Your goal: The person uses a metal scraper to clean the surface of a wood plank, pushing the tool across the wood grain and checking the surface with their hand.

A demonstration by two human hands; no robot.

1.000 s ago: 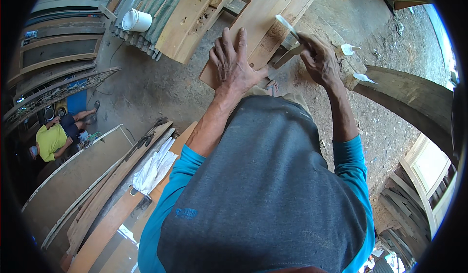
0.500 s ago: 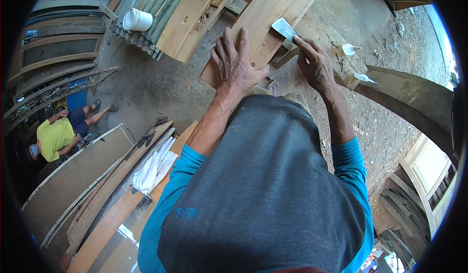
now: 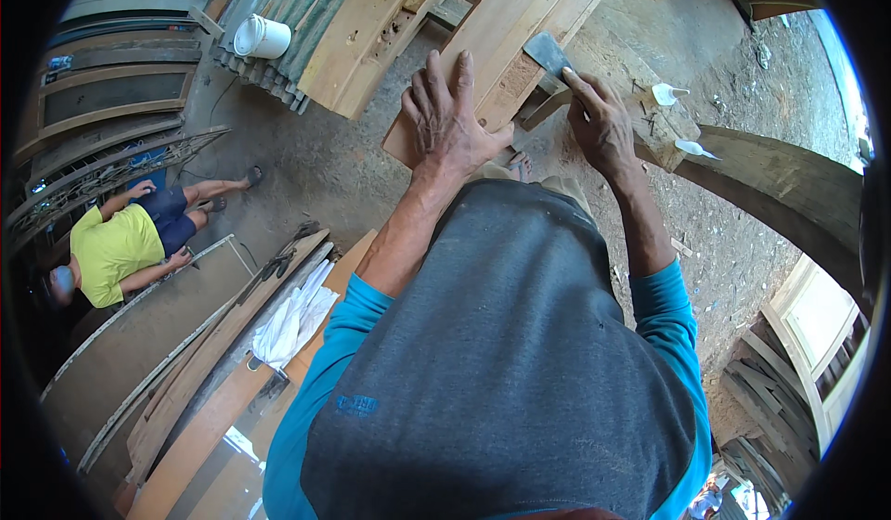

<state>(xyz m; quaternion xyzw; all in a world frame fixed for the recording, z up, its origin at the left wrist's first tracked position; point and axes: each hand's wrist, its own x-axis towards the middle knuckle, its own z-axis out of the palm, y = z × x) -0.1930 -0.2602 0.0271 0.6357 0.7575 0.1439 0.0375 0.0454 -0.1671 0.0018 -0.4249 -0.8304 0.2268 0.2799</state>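
Co-worker in yellow tee [image 3: 121, 251] has shifted most vs. 1 s ago: legs now reach farther out over the floor, arms spread wider. Flat scraper [image 3: 548, 53] has also turned, from nearly edge-on to broad face showing, now darker than ½ s ago. L hand [image 3: 447, 126] hasn't really moved.

R hand [image 3: 603, 130] has fingers wrapped round the scraper's near end, index stretched along it; blade is over the R edge of the wooden board [image 3: 492, 42], can't tell if touching. L hand is spread flat on the board's near end, fingers apart, thumb out to the R, not clenched. Board slants up & R, away from the body, w/ a rough brown patch [image 3: 513, 84] btwn L hand & blade.

R of the board: timber beam [image 3: 650, 116] w/ 2 white nozzle bottles [image 3: 665, 94] on it, near each other. Off to the L: 2nd board [image 3: 357, 47], then corrugated sheets [image 3: 311, 24] w/ white bucket [image 3: 262, 38]. Lower L, white cloth [image 3: 292, 325] lies on stacked planks.
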